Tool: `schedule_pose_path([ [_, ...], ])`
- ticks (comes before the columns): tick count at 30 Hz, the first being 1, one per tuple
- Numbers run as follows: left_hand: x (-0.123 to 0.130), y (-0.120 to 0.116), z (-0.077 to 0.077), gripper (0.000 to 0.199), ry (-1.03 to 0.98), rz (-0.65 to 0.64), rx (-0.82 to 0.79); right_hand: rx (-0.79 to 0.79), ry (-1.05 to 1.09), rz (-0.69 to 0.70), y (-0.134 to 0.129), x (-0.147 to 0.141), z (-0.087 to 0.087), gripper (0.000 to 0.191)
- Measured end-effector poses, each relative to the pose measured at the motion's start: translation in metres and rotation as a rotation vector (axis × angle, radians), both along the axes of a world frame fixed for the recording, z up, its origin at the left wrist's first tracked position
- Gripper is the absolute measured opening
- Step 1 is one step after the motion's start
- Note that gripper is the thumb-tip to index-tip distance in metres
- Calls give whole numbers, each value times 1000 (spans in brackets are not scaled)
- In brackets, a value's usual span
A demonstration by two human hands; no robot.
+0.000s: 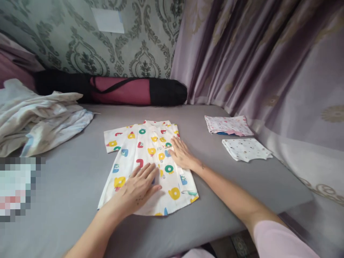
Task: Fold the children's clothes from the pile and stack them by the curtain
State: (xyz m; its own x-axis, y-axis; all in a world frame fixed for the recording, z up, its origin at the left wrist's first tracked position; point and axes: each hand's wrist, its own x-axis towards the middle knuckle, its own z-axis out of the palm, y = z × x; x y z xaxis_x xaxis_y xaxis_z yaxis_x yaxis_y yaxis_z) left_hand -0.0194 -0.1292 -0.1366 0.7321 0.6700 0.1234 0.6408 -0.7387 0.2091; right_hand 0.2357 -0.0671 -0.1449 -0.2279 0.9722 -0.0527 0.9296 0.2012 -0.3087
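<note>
A small white shirt printed with colourful letters lies spread on the grey sheet. Its left sleeve sticks out, while its right side is folded inward over the body. My left hand rests flat on the lower middle of the shirt, fingers spread. On the folded right side lies my right hand, palm down with its fingers stretched out. Neither hand grips the cloth.
Two folded cloth items, one pink-patterned and one white, lie at the right. A crumpled beige cloth is at the left. Behind stands a long black-and-maroon bag along the wall; a curtain hangs at the right.
</note>
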Motion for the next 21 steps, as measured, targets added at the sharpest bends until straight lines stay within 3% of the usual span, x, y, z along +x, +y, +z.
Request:
schedule_pose_path([
  [5, -21, 11, 10, 54, 4, 138, 30, -86, 45, 111, -76, -5, 19, 71],
  [9, -38, 16, 24, 51, 36, 448, 38, -122, 101, 196, -129, -3, 33, 63],
  [13, -52, 16, 36, 42, 142, 749, -133, -146, 100, 299, -162, 0, 51, 61],
  [17, -59, 15, 40, 32, 167, 812, -239, -156, 83, 442, -149, -6, 80, 38],
  [21, -57, 16, 42, 31, 160, 822, -322, -176, 120, 495, -91, -35, 100, 27],
])
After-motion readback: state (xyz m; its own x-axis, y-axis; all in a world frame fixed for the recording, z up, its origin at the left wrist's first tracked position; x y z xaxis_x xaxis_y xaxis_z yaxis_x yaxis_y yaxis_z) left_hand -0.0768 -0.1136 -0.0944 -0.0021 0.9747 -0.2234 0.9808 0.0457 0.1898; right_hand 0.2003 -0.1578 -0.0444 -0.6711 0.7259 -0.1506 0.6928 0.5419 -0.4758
